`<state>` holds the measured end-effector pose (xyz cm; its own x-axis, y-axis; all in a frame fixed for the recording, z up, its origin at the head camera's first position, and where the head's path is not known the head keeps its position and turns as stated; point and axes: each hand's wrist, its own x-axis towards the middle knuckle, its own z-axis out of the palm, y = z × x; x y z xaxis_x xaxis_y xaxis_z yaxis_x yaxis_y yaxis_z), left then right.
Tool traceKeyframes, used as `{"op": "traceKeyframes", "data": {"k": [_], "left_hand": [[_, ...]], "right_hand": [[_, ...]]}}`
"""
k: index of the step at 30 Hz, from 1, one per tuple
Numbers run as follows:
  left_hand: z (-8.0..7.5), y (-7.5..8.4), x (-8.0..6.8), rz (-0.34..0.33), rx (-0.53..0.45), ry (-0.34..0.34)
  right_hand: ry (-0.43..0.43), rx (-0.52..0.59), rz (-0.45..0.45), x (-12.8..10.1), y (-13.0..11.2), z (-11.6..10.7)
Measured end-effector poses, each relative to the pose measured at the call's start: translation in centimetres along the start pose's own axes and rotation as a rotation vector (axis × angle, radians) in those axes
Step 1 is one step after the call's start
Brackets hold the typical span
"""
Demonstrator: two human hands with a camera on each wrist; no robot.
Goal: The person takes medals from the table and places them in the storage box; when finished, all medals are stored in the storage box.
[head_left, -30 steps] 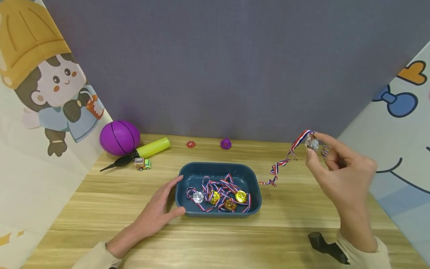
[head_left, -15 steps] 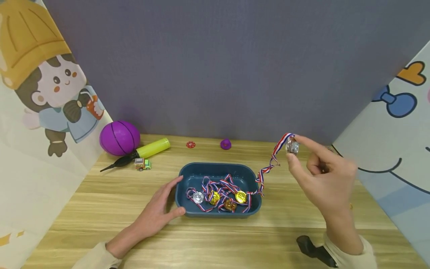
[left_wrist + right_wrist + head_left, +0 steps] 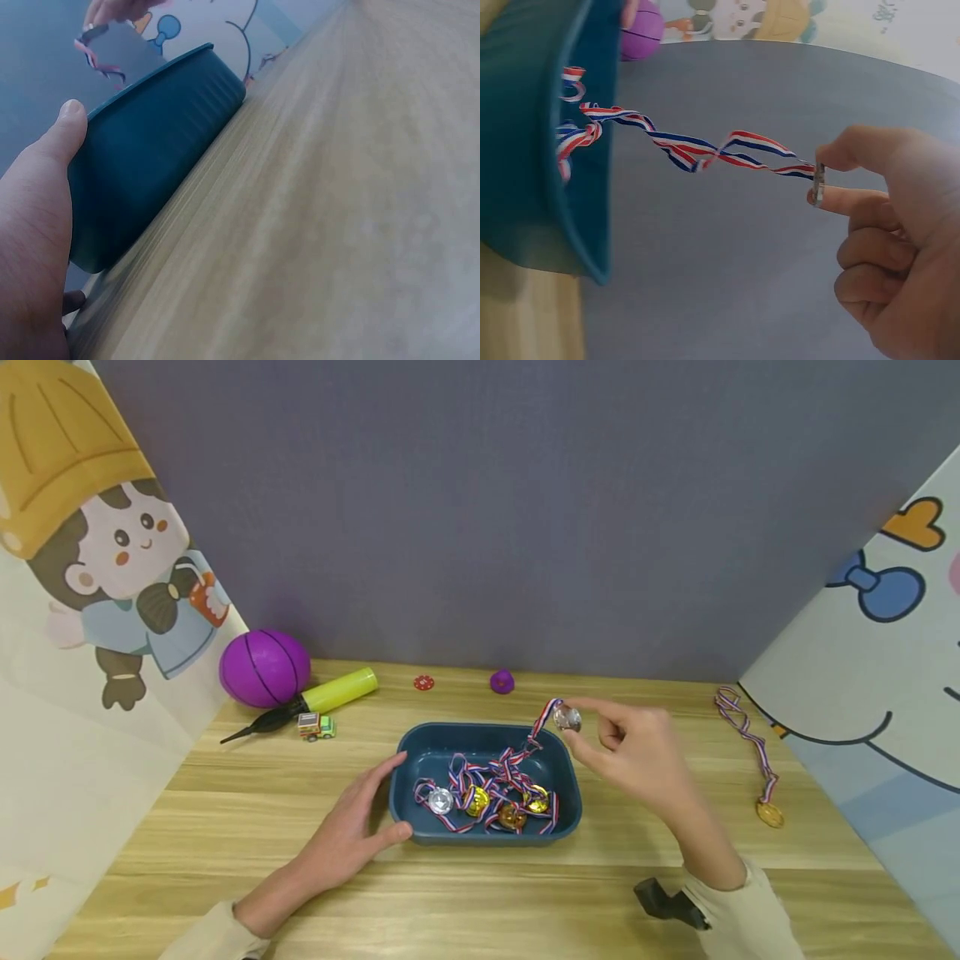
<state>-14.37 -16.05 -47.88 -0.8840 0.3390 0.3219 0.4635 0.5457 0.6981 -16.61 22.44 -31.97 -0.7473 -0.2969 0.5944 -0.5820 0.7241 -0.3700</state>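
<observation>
No writing shows on silver medal (image 3: 567,718).

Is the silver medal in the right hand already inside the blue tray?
Not yet. The right hand pinches the silver medal above the blue tray rim; only its ribbon trails inside.

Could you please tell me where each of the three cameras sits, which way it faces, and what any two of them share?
Head: worn on the head, looking forward and down at the blue tray, both hands and sleeves.
Left wrist: low beside the left hand, facing the tray's outer wall.
Right wrist: behind the right hand, facing the silver medal it pinches.
Shared: all show the tray; head and right wrist show the medal's ribbon.
</observation>
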Motion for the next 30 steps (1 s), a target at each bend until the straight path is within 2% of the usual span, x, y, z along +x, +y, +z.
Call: {"op": "traceKeyframes", "data": {"k": [8,15,23,30], "left_hand": [[0.1,-0.3,0.0,0.028,-0.011,0.002],[0.0,-0.3,-0.1,0.025,-0.01,0.005],[0.0,-0.2,0.0,0.023,-0.012,0.004],[0.0,-0.2,-0.1,0.022,-0.015,0.004]], "right_hand": [[-0.222,-0.009,0.06,-0.3,0.2,2.9],[-0.371,-0.06,0.039,-0.8,0.5,5.8],[-0.432,-0.092,-0.025,-1.3,1.0,8.0],[-0.471,-0.125,-0.067,-1.7,1.3,8.9]]}}
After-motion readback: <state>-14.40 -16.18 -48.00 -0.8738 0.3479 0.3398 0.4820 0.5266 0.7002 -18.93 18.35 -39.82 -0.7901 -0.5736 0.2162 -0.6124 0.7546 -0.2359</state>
